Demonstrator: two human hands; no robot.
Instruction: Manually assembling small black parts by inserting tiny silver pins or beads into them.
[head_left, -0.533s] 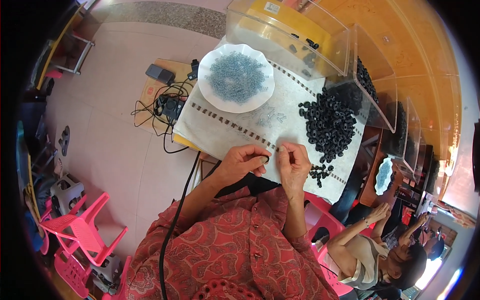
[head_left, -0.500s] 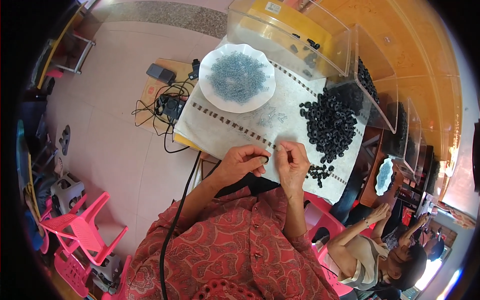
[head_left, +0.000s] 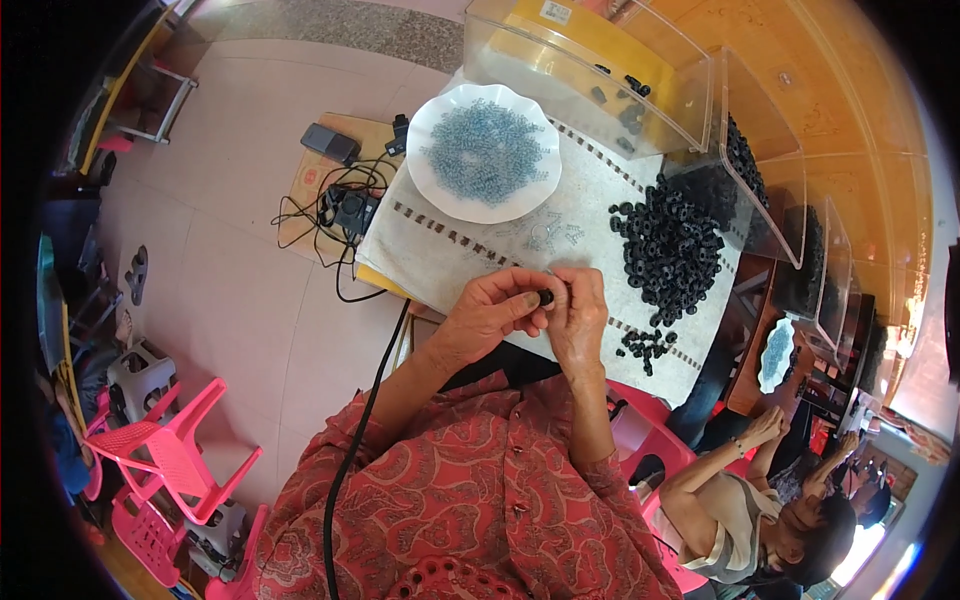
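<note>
My left hand [head_left: 482, 318] pinches a small black plastic part [head_left: 545, 297] between thumb and fingers, just over the near edge of the cloth-covered table [head_left: 415, 265]. Against it my right hand [head_left: 579, 325] has its fingertips closed; whatever lies between them is too small to make out. Beyond the hands, several tiny clear, spring-like coils [head_left: 545, 234] lie loose on the cloth. A white scalloped plate [head_left: 424, 180] holds a heap of similar bluish-grey coils [head_left: 485, 150]. Right of my right hand is a large pile of black plastic parts [head_left: 665, 250], with a smaller cluster [head_left: 648, 347] nearer me.
Clear plastic bins [head_left: 600, 75] with black parts line the far right side. At left, a stool carries tangled black cables [head_left: 345, 205] and a phone-like device [head_left: 330, 143]. A black cord [head_left: 350, 450] runs over my left sleeve. Pink chairs [head_left: 175, 440] stand left; a co-worker [head_left: 735, 510] sits right.
My hands have come together: the right fingertips, apart from the left hand before, now meet at the black part. The whole view has shifted slightly.
</note>
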